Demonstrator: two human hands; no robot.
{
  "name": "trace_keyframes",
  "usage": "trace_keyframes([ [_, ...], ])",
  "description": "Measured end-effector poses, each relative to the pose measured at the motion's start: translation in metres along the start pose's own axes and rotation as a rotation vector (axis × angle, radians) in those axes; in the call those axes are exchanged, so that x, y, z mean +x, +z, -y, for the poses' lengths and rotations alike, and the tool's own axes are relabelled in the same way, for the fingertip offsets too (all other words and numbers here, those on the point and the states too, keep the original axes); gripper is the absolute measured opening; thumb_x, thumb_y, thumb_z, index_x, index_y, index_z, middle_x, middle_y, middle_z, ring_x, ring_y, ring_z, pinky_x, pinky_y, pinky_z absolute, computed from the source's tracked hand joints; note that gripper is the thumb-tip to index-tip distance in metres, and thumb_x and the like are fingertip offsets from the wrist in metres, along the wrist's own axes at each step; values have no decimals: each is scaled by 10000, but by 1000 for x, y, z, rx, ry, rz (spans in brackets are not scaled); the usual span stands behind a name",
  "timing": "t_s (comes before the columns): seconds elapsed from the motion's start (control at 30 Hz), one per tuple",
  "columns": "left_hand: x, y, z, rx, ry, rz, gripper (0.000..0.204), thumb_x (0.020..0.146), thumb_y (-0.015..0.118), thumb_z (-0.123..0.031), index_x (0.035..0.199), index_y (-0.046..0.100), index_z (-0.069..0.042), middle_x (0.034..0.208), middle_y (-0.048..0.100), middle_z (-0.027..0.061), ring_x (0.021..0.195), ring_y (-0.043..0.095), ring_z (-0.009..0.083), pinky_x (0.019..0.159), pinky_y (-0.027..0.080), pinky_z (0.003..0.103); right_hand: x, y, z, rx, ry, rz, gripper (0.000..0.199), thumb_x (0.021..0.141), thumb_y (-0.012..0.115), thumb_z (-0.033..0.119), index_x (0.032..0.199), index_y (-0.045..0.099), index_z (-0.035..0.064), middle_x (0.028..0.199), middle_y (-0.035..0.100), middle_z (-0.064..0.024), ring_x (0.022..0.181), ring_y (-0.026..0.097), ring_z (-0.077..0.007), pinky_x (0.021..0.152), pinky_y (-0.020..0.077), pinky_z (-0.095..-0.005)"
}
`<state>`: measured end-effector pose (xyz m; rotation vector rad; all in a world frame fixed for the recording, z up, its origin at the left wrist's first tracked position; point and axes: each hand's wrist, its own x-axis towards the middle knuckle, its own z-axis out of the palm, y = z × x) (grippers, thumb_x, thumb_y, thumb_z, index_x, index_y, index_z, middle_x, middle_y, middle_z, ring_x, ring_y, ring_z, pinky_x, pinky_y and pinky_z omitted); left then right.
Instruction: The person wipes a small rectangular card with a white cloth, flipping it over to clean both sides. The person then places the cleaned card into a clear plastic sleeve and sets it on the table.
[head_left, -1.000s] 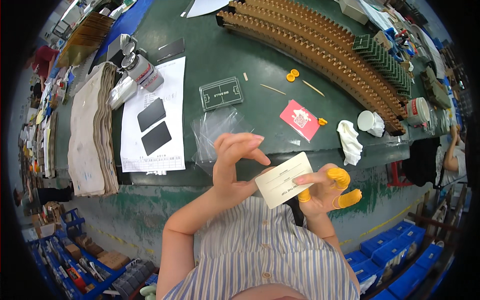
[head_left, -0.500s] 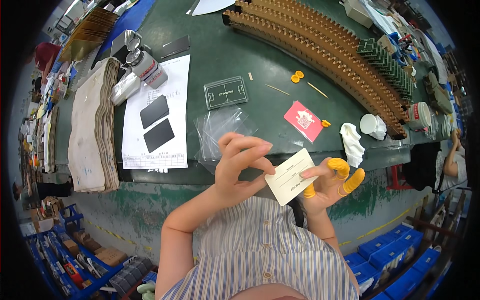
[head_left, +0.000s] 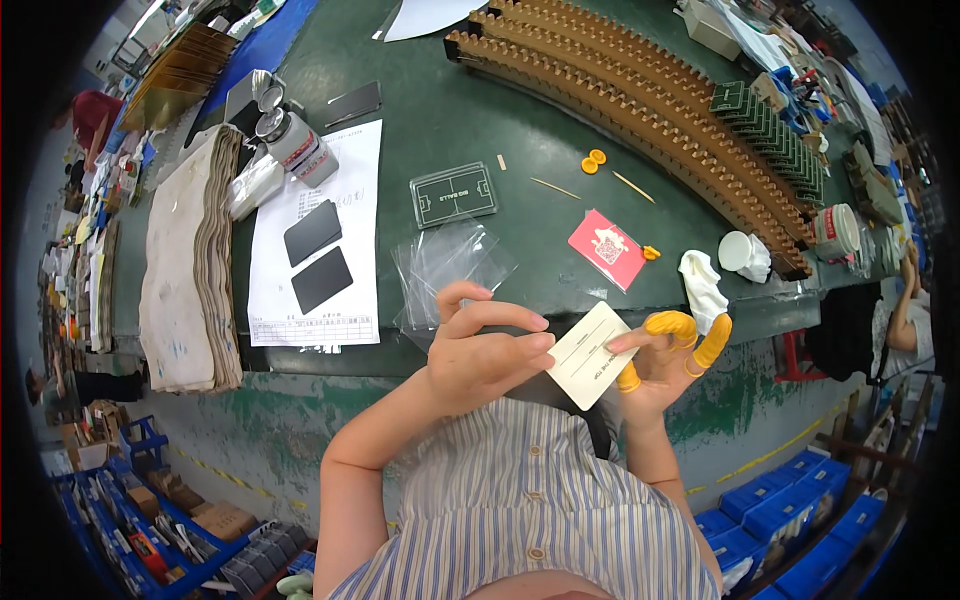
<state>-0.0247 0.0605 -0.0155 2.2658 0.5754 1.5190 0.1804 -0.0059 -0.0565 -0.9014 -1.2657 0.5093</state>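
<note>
A cream card [head_left: 590,362] with printed lines is held in front of my body, just off the table's near edge. My right hand [head_left: 655,372] grips its right side, thumb on top; several fingers wear yellow finger cots. At the card's left corner, my left hand [head_left: 478,350] is closed, thumb and index fingertips together against the edge; its other fingers are curled above. Beyond the hands lie clear plastic sleeves [head_left: 450,265], a green pitch-patterned card in a clear case [head_left: 453,195] and a red card [head_left: 606,250] in a clear sleeve.
Long slotted wooden racks [head_left: 620,95] cross the far right, with green cards [head_left: 770,140] in them. Two black cards [head_left: 322,280] lie on a paper sheet [head_left: 310,325] beside a bottle [head_left: 298,148]. Stacked cloths [head_left: 185,270] and a white cloth [head_left: 703,288] flank the work area.
The cream card and my right hand have shifted slightly right. My left thumb and index fingertips have come closer together at the card's corner.
</note>
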Motion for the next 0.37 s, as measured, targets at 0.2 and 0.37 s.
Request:
trace_keyframes([
  [0.2, -6, -2, 7, 59, 34, 21, 908, 632, 815, -47, 1385, 309, -75, 747, 672, -53, 936, 590, 162, 845, 280, 384, 0, -1, 4, 73, -9, -8, 1050, 691, 679, -119, 1471, 44, 180, 1076, 519, -99, 844, 610, -158, 766, 497, -294],
  [0.37, -11, -1, 9, -19, -71, 17, 959, 650, 827, -89, 1420, 256, -115, 863, 686, 28, 1056, 538, 239, 828, 294, 391, 1, -12, 2, -105, -111, 59, 1054, 696, 701, -95, 1471, 51, 201, 1170, 488, -95, 1042, 579, -233, 904, 481, -373],
])
